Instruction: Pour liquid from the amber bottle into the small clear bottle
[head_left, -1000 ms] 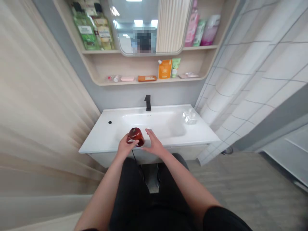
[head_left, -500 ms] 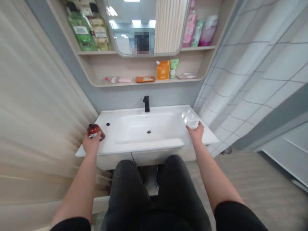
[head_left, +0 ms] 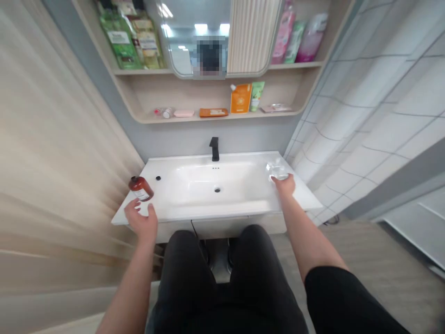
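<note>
On the left end of the white washbasin [head_left: 174,208] stands a reddish-brown bottle [head_left: 141,188] with a dark top and a white label. My left hand [head_left: 142,218] is just in front of it, fingers and thumb apart, holding nothing. At the right end of the counter, my right hand [head_left: 285,184] has its thumb and fingers around the near side of a clear plastic container [head_left: 274,168]. Glare and the see-through walls blur the container's exact shape.
A black faucet [head_left: 214,149] rises behind the basin. Above it, a wall shelf [head_left: 160,90] holds several bottles, an orange pouch [head_left: 241,98], a green tube [head_left: 257,96] and an orange packet [head_left: 213,112]. A beige curtain [head_left: 62,139] hangs on the left, and a white checked curtain [head_left: 347,125] on the right.
My left hand has let go of the brown bottle and drawn back toward me, opening. The bottle stays on the counter. My right hand has moved slightly farther onto the clear container.
</note>
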The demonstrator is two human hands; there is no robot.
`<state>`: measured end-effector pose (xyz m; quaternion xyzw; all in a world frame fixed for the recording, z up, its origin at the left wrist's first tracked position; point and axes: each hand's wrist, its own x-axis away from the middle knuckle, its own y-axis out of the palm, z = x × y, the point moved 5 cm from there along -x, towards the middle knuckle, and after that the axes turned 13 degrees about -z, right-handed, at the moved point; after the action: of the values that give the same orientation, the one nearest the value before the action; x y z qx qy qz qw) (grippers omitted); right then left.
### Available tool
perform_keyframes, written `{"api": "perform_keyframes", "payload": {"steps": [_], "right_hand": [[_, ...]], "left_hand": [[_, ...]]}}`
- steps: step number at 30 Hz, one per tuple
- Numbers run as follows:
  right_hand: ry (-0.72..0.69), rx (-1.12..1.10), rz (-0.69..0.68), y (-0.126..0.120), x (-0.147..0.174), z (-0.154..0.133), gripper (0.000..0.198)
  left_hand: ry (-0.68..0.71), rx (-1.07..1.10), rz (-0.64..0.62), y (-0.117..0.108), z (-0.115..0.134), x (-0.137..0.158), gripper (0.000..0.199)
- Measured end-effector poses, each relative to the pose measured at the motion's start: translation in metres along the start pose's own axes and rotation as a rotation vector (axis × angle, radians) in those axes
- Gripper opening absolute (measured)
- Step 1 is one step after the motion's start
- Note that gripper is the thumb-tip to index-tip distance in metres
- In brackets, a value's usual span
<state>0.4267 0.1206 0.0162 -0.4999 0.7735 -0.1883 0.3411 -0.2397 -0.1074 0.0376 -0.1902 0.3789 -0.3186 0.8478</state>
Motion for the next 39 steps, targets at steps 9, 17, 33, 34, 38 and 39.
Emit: {"api": "perform_keyframes", "payload": {"steps": [9, 17, 33, 34, 38, 39], "right_hand": [[-0.127, -0.450, -0.512, 0.087, 0.103, -0.111, 0.070], [-0.276, -0.713, -0.950, 0.151, 0.151, -0.193, 0.068], [-0.323, -0.608, -0.892, 0.159, 0.152, -0.188, 0.069], [-0.326, -0.610, -0.894, 0.159, 0.152, -0.188, 0.069], [-0.337, -0.606, -0.902, 0.161, 0.153, -0.187, 0.068], [-0.337, -0.604, -0.901, 0.161, 0.153, -0.187, 0.069]], "left_hand": [[0.278, 0.512, -0.687, 0.133, 0.113, 0.020, 0.037], [0.133, 0.915, -0.977, 0.202, 0.147, 0.028, 0.060], [0.159, 0.956, -1.039, 0.203, 0.145, 0.034, 0.049], [0.165, 0.958, -1.031, 0.202, 0.145, 0.033, 0.048], [0.166, 0.965, -1.009, 0.200, 0.146, 0.033, 0.049], [0.161, 0.964, -1.006, 0.200, 0.147, 0.033, 0.050]]}}
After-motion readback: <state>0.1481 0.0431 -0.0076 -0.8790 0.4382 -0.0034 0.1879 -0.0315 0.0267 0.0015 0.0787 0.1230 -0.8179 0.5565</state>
